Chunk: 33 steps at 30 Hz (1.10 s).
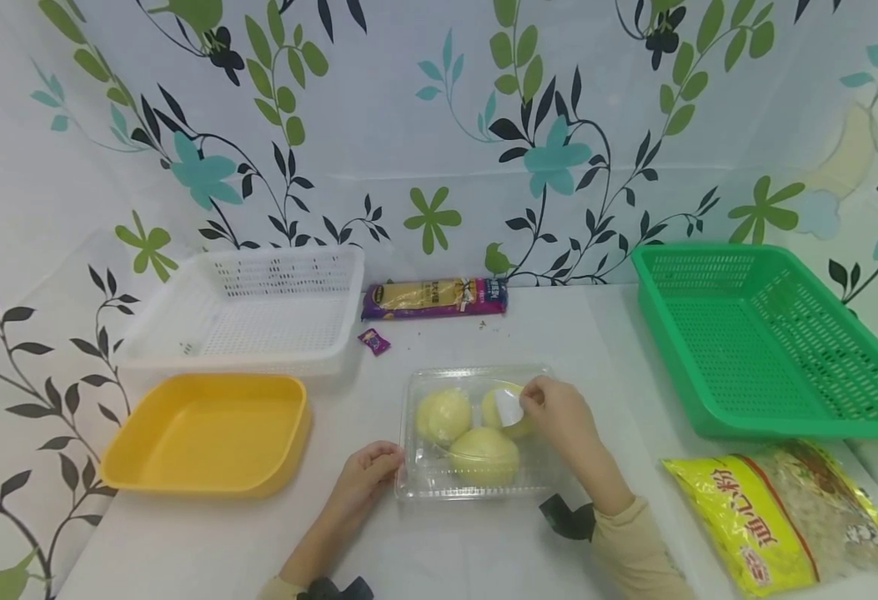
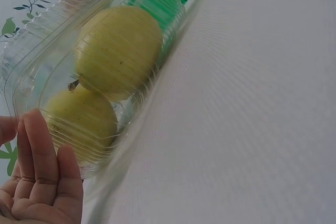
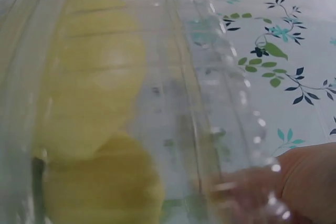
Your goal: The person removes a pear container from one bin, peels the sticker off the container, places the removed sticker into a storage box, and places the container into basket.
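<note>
In the head view a clear plastic clamshell box (image 1: 427, 487) lies on the white cloth. Three yellow-green pears (image 1: 486, 456) sit inside it, two of them also visible through the wall in the left wrist view (image 2: 119, 51). My left hand (image 1: 367, 479) holds the box's left edge, thumb and fingers at the rim. Above the back right pear, my right hand (image 1: 566, 421) pinches a white label (image 1: 509, 408) at the lid. The right wrist view shows the box close up and blurred, with my right hand (image 3: 310, 182) partly behind its clear plastic.
At left are a white basket (image 1: 348, 333) and a yellow tray (image 1: 202, 437). Behind the box lie a purple-and-yellow packet (image 1: 434, 298) and a small purple sweet (image 1: 374, 341). A green basket (image 1: 679, 367) and a yellow pasta bag (image 1: 765, 517) are on the right.
</note>
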Each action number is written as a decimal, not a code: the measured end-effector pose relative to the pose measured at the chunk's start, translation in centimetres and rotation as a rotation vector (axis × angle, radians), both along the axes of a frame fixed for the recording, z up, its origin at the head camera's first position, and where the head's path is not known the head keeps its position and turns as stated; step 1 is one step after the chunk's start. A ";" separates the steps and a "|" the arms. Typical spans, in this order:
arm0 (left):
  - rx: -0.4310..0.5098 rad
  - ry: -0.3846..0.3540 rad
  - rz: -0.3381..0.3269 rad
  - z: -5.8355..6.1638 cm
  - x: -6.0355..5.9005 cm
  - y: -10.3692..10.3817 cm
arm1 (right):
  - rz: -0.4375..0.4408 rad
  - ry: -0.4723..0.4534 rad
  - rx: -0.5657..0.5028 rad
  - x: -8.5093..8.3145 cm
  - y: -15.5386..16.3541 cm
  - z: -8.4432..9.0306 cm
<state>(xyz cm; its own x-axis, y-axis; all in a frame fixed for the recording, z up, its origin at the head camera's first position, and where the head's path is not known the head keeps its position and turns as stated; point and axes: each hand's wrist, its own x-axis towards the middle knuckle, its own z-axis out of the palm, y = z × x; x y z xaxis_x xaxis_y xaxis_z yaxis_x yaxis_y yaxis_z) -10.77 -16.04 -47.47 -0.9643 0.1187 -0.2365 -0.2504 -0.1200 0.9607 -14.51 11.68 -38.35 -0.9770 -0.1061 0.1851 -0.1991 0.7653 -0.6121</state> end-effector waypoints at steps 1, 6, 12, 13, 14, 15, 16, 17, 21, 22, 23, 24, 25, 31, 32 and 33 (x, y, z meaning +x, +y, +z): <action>0.002 -0.002 0.000 0.0 0.0 0.0 | -0.003 -0.005 -0.004 0.0 0.0 0.1; -0.002 -0.009 0.005 0.1 0.2 0.0 | 0.001 -0.020 0.000 0.2 0.2 0.2; 0.005 -0.009 0.018 0.4 0.4 0.1 | 0.000 -0.027 0.016 -0.1 0.6 0.2; 0.006 -0.008 0.018 0.5 0.4 0.2 | 0.001 -0.023 0.018 -0.1 0.6 0.2; 0.007 -0.007 0.017 0.5 0.4 0.2 | 0.001 -0.021 0.021 -0.2 0.7 0.2; 0.009 -0.007 0.017 0.6 0.4 0.2 | 0.003 -0.018 0.021 -0.2 0.8 0.3; 0.010 -0.007 0.017 0.6 0.3 0.2 | 0.003 -0.016 0.020 -0.2 0.8 0.3; 0.010 -0.007 0.017 0.5 0.3 0.2 | 0.003 -0.016 0.019 -0.3 0.9 0.3; 0.001 -0.004 0.015 0.5 0.2 0.2 | 0.002 -0.009 0.016 -0.3 1.2 0.3; -0.001 -0.004 0.015 0.5 0.2 0.2 | 0.000 -0.007 0.018 -0.3 1.2 0.3; 0.000 -0.007 0.018 0.5 0.2 0.2 | -0.001 -0.001 0.020 -0.4 1.3 0.2; -0.002 -0.008 0.020 0.5 0.2 0.2 | -0.001 0.003 0.020 -0.4 1.3 0.2; -0.002 -0.008 0.022 0.5 0.2 0.2 | 0.000 0.008 0.020 -0.4 1.4 0.2; -0.020 -0.002 0.018 0.3 0.1 0.2 | 0.005 0.039 -0.006 -0.6 1.7 0.0; -0.020 -0.001 0.016 0.3 0.1 0.2 | 0.006 0.044 -0.017 -0.6 1.7 0.0; -0.021 -0.001 0.014 0.3 0.1 0.2 | 0.007 0.052 -0.025 -0.7 1.7 0.0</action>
<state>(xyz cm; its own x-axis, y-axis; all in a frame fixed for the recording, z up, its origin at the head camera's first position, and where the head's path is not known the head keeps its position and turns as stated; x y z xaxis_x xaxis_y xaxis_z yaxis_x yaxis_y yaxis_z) -10.69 -15.83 -47.21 -0.9657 0.1003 -0.2396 -0.2496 -0.1035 0.9628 -15.16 13.42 -38.36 -0.9654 -0.1071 0.2379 -0.2358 0.7482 -0.6201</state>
